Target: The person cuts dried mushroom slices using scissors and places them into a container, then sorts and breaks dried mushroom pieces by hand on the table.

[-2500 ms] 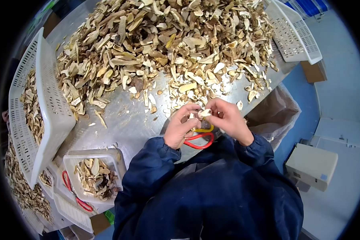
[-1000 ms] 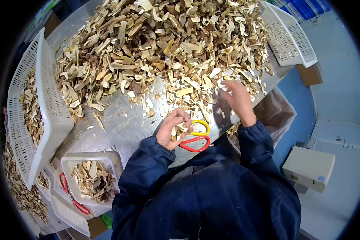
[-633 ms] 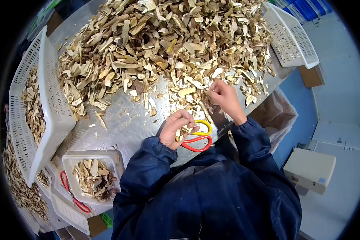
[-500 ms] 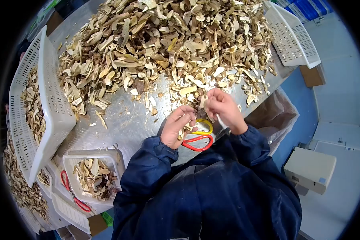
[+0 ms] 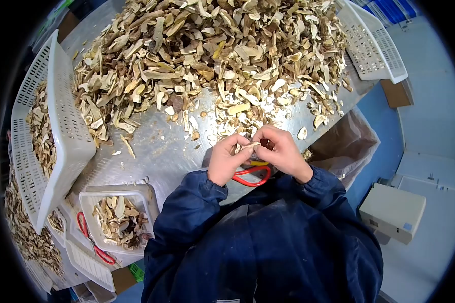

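Observation:
A small pale dried mushroom slice [image 5: 248, 146] is pinched between the fingertips of both hands, over the front edge of the metal table. My left hand [image 5: 225, 159] is closed on its left end, and my right hand [image 5: 287, 154] grips the right end. Scissors with a red handle loop [image 5: 253, 184] and a yellow one lie just below the hands; their blades are hidden. Beyond the fingers, loose slices and crumbs lie in front of a large pile of dried mushroom slices [image 5: 202, 55].
On the left, a white perforated basket [image 5: 68, 126] holds more slices. Near it are a plastic tub [image 5: 88, 202] of slices and red-handled scissors [image 5: 100, 255]. Another white basket [image 5: 369, 48] stands far right, above a lined bin [image 5: 356, 144]. A beige box [image 5: 392, 212] sits lower right.
My right hand has come down and left to meet my left hand, and both now hold one slice. Before, the hands were apart, each with a piece. The yellow loop is now mostly covered.

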`<state>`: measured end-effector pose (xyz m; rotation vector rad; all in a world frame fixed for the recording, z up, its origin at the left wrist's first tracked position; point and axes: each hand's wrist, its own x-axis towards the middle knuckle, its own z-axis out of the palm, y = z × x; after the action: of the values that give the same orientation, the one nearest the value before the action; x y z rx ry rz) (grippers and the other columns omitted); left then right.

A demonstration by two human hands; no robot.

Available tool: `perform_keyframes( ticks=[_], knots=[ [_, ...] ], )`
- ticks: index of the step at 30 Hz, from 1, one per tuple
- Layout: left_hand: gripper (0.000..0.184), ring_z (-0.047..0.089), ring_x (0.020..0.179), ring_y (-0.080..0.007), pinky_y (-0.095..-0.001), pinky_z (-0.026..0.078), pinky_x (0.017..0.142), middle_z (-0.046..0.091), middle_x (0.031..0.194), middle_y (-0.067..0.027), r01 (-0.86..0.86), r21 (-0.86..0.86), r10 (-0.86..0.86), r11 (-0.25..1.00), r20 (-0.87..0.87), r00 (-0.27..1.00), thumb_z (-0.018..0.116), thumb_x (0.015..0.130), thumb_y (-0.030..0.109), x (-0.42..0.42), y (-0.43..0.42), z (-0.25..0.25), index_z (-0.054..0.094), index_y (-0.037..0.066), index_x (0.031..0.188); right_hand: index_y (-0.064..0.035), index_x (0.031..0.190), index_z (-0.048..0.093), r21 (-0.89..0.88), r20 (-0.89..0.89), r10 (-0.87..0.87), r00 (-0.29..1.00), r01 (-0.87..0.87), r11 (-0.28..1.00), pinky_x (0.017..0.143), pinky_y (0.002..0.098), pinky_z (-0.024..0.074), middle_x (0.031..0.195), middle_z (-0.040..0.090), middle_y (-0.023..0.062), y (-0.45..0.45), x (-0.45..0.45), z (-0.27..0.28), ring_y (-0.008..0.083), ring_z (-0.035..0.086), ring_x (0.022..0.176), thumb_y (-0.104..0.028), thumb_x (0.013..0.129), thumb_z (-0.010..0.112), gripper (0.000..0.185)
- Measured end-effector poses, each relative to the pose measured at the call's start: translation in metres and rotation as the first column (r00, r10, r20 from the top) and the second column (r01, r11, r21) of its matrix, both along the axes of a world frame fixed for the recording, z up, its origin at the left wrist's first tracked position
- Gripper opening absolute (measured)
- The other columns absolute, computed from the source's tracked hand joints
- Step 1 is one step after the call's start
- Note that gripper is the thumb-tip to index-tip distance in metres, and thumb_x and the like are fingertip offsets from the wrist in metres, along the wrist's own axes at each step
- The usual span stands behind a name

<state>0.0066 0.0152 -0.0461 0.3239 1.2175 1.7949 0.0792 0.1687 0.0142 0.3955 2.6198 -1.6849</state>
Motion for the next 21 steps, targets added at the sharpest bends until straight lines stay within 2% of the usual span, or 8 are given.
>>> perform_keyframes(
  ticks=[6,9,12,15,18,21],
  knots=[
    [0.008,0.057,0.075,-0.0079,-0.0225,0.050,0.062,0.059,0.086,-0.0014,0.041,-0.013,-0.042,0.999,-0.024,0.999,0.060,0.087,0.007,0.000,0.001,-0.004,0.056,0.003,0.093,0.0001,0.084,0.056,-0.031,0.054,-0.035,0.998,0.036,0.999,0.055,0.0198,0.0389,0.074,0.053,-0.0013,-0.001,0.004,-0.008,0.0033,0.047,0.064,-0.007,0.077,0.060,0.010],
    [0.008,0.057,0.070,-0.0081,-0.0214,0.047,0.059,0.059,0.081,-0.0005,0.032,-0.007,-0.032,0.999,-0.008,0.999,0.060,0.087,0.009,-0.001,0.001,0.000,0.056,0.004,0.092,-0.0005,0.084,0.056,-0.196,0.116,-0.057,0.992,0.079,0.977,0.057,0.0193,0.0396,0.076,0.054,-0.0027,0.001,0.007,-0.015,0.0030,0.048,0.066,-0.008,0.083,0.060,0.009],
    [0.009,0.057,0.064,-0.0083,-0.0202,0.044,0.056,0.058,0.076,0.0002,0.014,0.017,-0.014,1.000,0.027,1.000,0.060,0.087,0.012,-0.004,0.000,0.005,0.055,0.006,0.091,-0.0005,0.081,0.058,-0.280,0.140,-0.046,0.989,0.084,0.956,0.055,0.0203,0.0376,0.069,0.052,-0.0015,0.004,0.005,-0.009,0.0037,0.045,0.063,-0.013,0.083,0.062,0.013],
    [0.009,0.057,0.063,-0.0081,-0.0196,0.042,0.055,0.058,0.075,0.0001,0.033,0.012,-0.034,0.999,0.045,0.998,0.060,0.087,0.013,-0.004,-0.001,0.004,0.055,0.007,0.091,-0.0010,0.081,0.058,-0.291,0.088,-0.017,0.996,0.042,0.956,0.057,0.0206,0.0377,0.070,0.052,-0.0021,0.010,0.004,-0.012,0.0039,0.045,0.064,-0.014,0.086,0.061,0.014],
    [0.009,0.056,0.063,-0.0080,-0.0196,0.041,0.055,0.058,0.075,-0.0001,0.043,0.012,-0.044,0.999,0.067,0.997,0.060,0.087,0.014,-0.001,0.000,0.001,0.055,0.008,0.091,-0.0019,0.083,0.058,-0.306,0.139,0.028,0.990,0.016,0.952,0.058,0.0207,0.0375,0.071,0.052,-0.0023,0.007,0.004,-0.007,0.0036,0.045,0.066,-0.015,0.087,0.060,0.014],
    [0.010,0.055,0.063,-0.0083,-0.0204,0.042,0.056,0.058,0.075,-0.0001,0.060,0.016,-0.061,0.998,0.097,0.993,0.061,0.087,0.015,-0.003,-0.001,0.002,0.055,0.008,0.091,-0.0022,0.084,0.057,-0.281,0.128,0.032,0.991,0.005,0.960,0.054,0.0212,0.0359,0.068,0.050,-0.0025,0.005,0.003,-0.007,0.0037,0.043,0.062,-0.017,0.089,0.057,0.016]
  ],
)
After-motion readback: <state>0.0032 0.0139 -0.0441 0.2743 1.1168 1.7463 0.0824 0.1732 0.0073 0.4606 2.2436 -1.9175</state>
